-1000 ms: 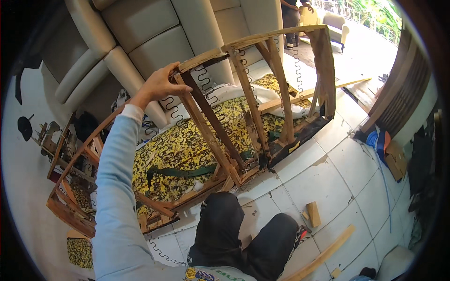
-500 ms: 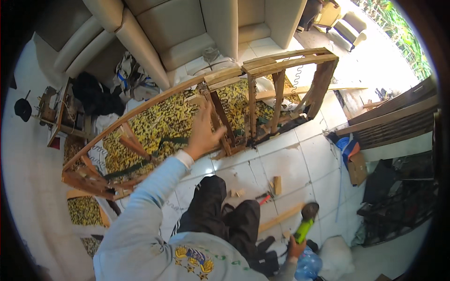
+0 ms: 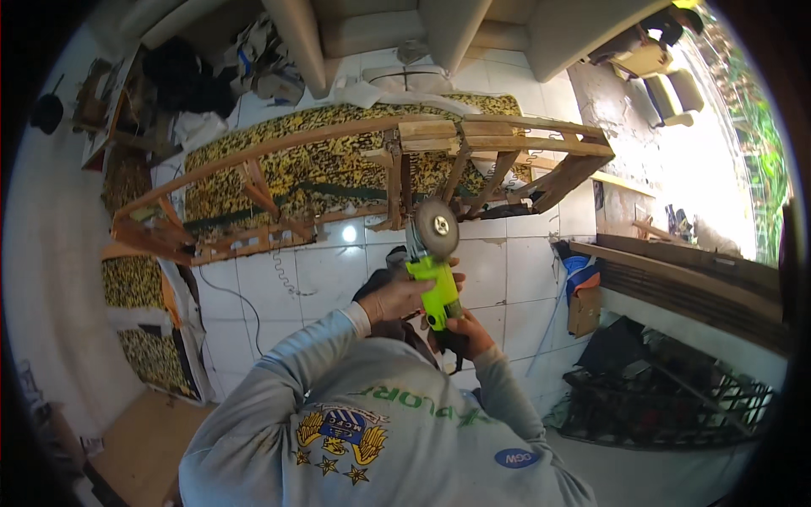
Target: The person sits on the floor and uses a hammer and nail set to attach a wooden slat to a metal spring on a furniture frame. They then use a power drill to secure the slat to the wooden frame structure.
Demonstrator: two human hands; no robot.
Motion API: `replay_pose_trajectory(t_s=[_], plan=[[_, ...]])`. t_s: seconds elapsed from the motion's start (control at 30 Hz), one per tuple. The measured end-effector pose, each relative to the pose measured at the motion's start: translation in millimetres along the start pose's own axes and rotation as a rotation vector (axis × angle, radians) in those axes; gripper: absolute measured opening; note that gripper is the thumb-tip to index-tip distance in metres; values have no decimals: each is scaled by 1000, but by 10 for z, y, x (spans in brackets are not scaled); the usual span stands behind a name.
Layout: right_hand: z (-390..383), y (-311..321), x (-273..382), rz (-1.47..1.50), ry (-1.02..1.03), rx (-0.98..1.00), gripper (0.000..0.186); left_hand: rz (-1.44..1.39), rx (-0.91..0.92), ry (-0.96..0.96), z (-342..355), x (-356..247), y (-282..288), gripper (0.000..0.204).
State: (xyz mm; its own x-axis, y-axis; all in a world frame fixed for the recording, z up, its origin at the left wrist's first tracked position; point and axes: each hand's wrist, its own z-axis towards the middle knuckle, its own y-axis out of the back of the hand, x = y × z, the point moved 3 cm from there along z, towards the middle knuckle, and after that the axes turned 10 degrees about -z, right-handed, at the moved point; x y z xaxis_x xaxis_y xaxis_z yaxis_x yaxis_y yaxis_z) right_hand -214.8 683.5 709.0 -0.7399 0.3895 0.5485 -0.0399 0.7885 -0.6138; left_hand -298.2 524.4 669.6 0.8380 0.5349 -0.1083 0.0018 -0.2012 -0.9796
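In front of my chest I hold a bright green angle grinder [image 3: 438, 297] in both hands. My left hand [image 3: 395, 299] is closed round its body near the head. My right hand [image 3: 470, 333] grips the rear end. The round disc [image 3: 438, 228] points away from me and faces up. It lies just short of the near side of a bare wooden sofa frame [image 3: 296, 135], though I cannot tell whether they touch. Within the frame are several upright struts [image 3: 394, 186], and wavy springs show between its rails.
Yellow-and-black patterned padding [image 3: 338, 169] lies beyond and under the frame. A dark cord [image 3: 245, 300] runs over the white tiles at left. Dark wooden slats [image 3: 676, 279], a brown box [image 3: 585, 311] and a black heap [image 3: 667, 380] are at right. Beige sofas [image 3: 372, 29] stand behind.
My left hand has come back from the frame's strut onto the grinder. My right hand has brought the grinder from the lower right to the middle. My view has shifted too.
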Motion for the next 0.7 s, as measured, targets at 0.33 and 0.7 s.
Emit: replay_pose_trajectory(t_s=[0.33,0.7], plan=[[334,326,1469,-768,73,-84,46,129,-276,-108,883,-362,-318,56],[140,1055,2177,-806,10,-35,54,162,-332,-166,1796,-130,-567,55]])
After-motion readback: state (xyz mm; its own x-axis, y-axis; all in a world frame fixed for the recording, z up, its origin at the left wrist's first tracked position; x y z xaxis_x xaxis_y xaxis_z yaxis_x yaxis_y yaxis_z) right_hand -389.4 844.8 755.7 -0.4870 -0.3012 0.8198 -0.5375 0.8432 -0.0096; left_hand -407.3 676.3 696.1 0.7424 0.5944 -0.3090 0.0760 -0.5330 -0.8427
